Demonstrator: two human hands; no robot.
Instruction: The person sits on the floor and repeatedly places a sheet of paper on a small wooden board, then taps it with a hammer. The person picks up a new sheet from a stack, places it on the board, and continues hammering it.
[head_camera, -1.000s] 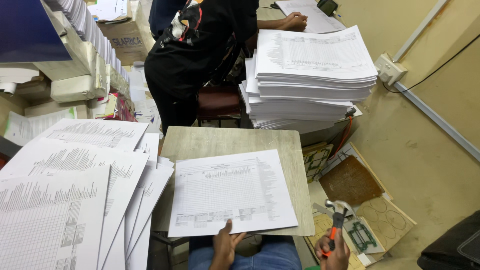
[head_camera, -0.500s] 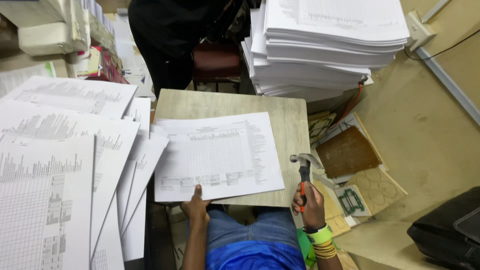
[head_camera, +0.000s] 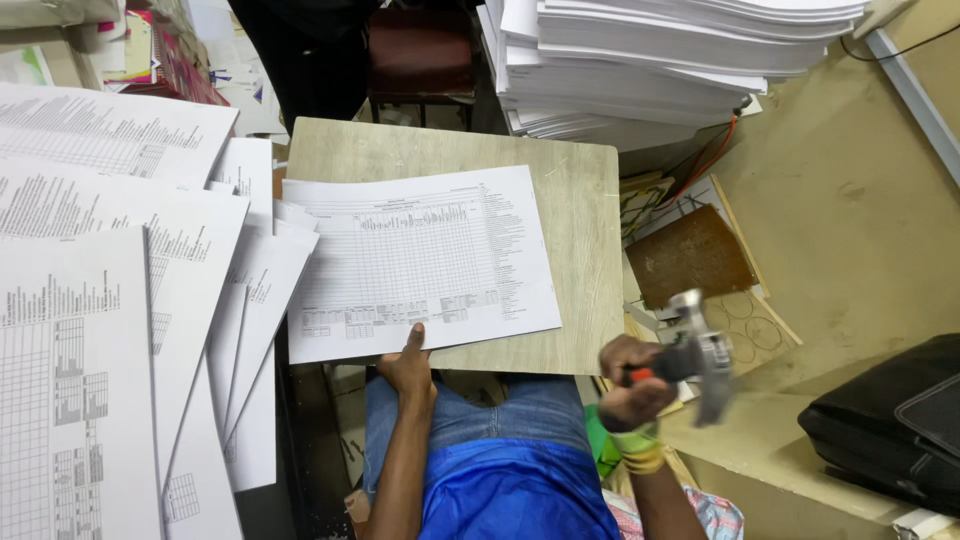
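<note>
My left hand reaches up from my lap at six o'clock, forearm nearly straight, with the thumb laid flat on the near edge of the printed sheet and the other fingers tucked under it, so it pinches the paper lightly rather than gripping. My right hand sits at about four o'clock off the board's corner, fist wrapped tight around the orange grip of a hammer, whose metal head is blurred and points out toward three o'clock; a yellow band circles that wrist. The sheet lies slightly skewed across the small wooden board resting over my knees, its bottom edge touching my left thumb and its right corner near, but apart from, the hammer. At nine o'clock overlapping printed pages fan out on the left, their edges tucked just under the sheet's left side. At twelve to one o'clock a tall stack of paper looms beyond the board, with a dark chair beside it. At three o'clock a brown board lies on the floor, and a black bag sits at four o'clock, well apart from the hammer.
</note>
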